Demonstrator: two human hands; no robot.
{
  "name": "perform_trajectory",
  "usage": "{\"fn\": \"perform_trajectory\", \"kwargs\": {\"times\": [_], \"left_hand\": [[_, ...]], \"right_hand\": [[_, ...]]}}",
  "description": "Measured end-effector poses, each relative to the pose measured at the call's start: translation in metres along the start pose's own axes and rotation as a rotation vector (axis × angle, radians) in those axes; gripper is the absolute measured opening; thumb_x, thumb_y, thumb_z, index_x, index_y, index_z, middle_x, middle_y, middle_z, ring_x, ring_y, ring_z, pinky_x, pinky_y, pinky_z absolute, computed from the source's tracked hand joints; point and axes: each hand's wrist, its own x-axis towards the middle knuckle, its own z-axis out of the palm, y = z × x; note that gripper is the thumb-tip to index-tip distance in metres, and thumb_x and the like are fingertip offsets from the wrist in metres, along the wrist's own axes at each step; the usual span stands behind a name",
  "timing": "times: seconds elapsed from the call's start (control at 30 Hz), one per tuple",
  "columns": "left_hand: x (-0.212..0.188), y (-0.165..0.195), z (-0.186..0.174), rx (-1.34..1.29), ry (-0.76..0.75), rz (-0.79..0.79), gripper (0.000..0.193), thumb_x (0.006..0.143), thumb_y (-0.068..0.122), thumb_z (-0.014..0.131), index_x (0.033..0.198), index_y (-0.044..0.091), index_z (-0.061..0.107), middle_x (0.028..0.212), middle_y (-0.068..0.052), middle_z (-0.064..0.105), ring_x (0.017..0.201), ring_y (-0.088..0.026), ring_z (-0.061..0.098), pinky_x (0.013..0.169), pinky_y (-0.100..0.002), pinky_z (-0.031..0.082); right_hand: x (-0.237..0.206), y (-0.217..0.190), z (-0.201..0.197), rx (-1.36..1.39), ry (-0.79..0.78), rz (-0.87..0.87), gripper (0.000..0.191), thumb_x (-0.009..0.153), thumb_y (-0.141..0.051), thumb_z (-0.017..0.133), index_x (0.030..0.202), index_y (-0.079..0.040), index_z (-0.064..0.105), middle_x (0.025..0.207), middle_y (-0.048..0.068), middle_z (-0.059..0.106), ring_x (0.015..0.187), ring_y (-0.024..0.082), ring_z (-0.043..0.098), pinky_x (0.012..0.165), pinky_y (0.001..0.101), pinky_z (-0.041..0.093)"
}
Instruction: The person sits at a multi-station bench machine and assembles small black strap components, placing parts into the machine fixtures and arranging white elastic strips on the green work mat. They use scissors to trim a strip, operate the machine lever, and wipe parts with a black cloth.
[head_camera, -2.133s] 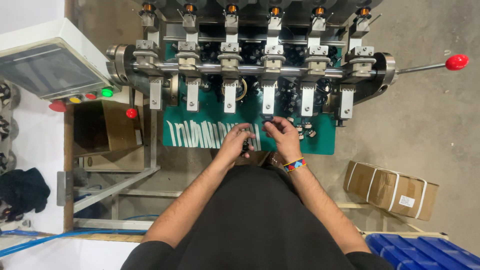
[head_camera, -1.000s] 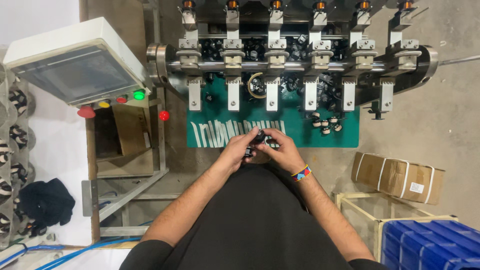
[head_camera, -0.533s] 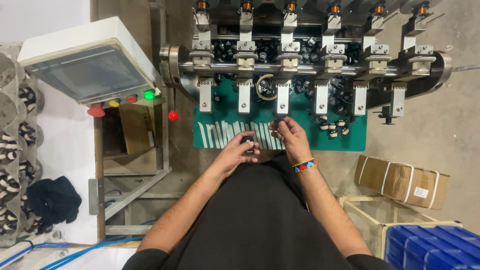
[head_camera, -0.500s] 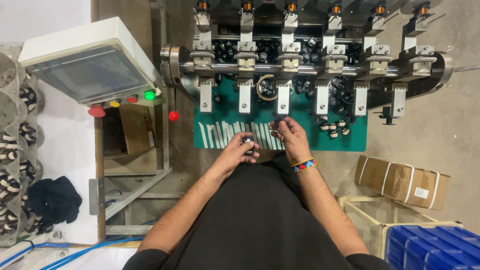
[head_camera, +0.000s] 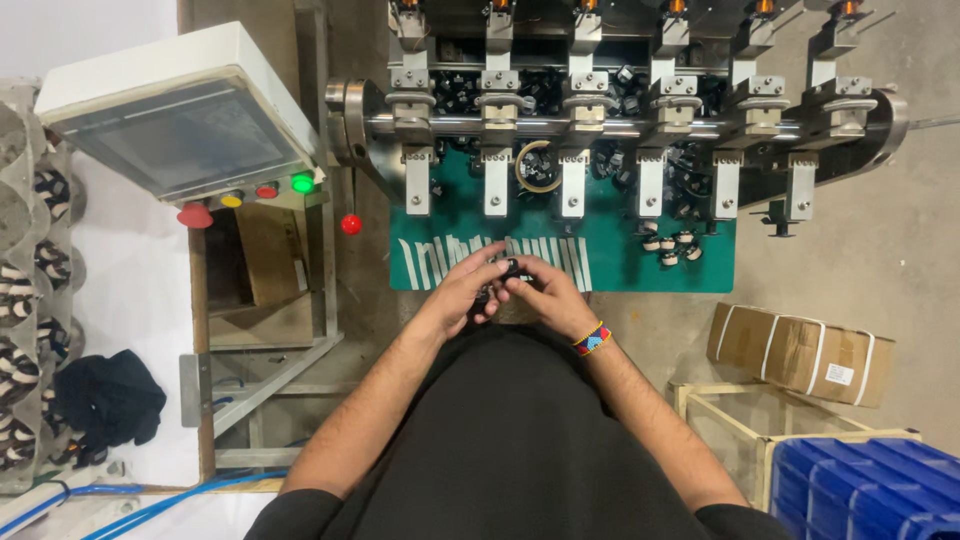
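My left hand (head_camera: 468, 290) and my right hand (head_camera: 545, 290) meet over the front edge of a green work mat (head_camera: 620, 270). Together they pinch small black parts (head_camera: 505, 270) between the fingertips. A coloured bead bracelet (head_camera: 591, 338) sits on my right wrist. White strips (head_camera: 440, 262) lie in a row on the mat right beside my hands. A few small black-and-white parts (head_camera: 670, 248) rest on the mat to the right. Behind the mat stands a machine with a row of several metal stations (head_camera: 620, 110) on a steel shaft.
A control box with a screen (head_camera: 180, 130) and coloured buttons stands at the left. A red-knobbed lever (head_camera: 351, 224) hangs beside it. A strapped cardboard box (head_camera: 800, 352), a wooden frame (head_camera: 740, 425) and blue bins (head_camera: 870, 490) lie at the right. Racks of spools (head_camera: 25, 300) line the far left.
My right hand has come back from reaching up the mat and joined the left hand near the mat's front edge. The view has shifted slightly.
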Motion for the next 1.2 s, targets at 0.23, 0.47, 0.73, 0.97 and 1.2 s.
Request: {"fn": "perform_trajectory", "kwargs": {"times": [0.23, 0.47, 0.73, 0.97, 1.2], "left_hand": [[0.007, -0.029, -0.035, -0.363, 0.258, 0.201, 0.047, 0.092, 0.011, 0.070, 0.134, -0.001, 0.051, 0.108, -0.003, 0.066, 0.096, -0.014, 0.069, 0.083, -0.033, 0.063], [-0.012, -0.049, -0.062, -0.206, 0.263, 0.165, 0.038, 0.094, 0.008, 0.069, 0.129, 0.000, 0.058, 0.110, -0.008, 0.069, 0.095, -0.020, 0.069, 0.080, -0.033, 0.061], [-0.023, -0.034, -0.055, 0.098, 0.418, 0.562, 0.036, 0.089, 0.002, 0.076, 0.123, 0.005, 0.065, 0.115, -0.004, 0.071, 0.103, -0.011, 0.065, 0.088, -0.027, 0.055], [-0.040, -0.001, -0.052, 0.521, 0.419, 0.737, 0.032, 0.086, -0.002, 0.072, 0.116, 0.009, 0.067, 0.121, -0.003, 0.073, 0.115, -0.017, 0.068, 0.096, -0.032, 0.053], [-0.065, 0.017, -0.053, 0.631, 0.537, 0.805, 0.039, 0.085, 0.001, 0.075, 0.123, 0.008, 0.066, 0.134, -0.008, 0.068, 0.122, -0.021, 0.067, 0.095, -0.034, 0.055]], "right_hand": [[0.033, 0.023, 0.014, 0.305, 0.197, 0.187, 0.028, 0.102, -0.023, 0.064, 0.125, -0.006, 0.064, 0.112, 0.004, 0.072, 0.104, 0.014, 0.068, 0.086, 0.0307, 0.056], [0.062, 0.022, 0.025, 0.516, 0.189, 0.185, 0.026, 0.102, -0.027, 0.065, 0.118, -0.007, 0.063, 0.109, 0.005, 0.072, 0.100, 0.016, 0.070, 0.086, 0.0326, 0.057], [0.064, 0.009, 0.044, 0.582, 0.276, 0.218, 0.038, 0.104, -0.039, 0.059, 0.124, -0.007, 0.063, 0.099, 0.006, 0.070, 0.089, 0.018, 0.069, 0.080, 0.0340, 0.057], [0.058, -0.010, 0.063, 0.152, -0.016, 0.210, 0.035, 0.102, -0.024, 0.063, 0.132, -0.006, 0.060, 0.111, -0.002, 0.069, 0.101, 0.009, 0.067, 0.081, 0.0250, 0.052], [0.078, 0.016, 0.087, 0.267, -0.069, 0.197, 0.024, 0.104, -0.022, 0.067, 0.121, -0.006, 0.067, 0.108, 0.001, 0.069, 0.095, 0.010, 0.063, 0.081, 0.0270, 0.052]]}}
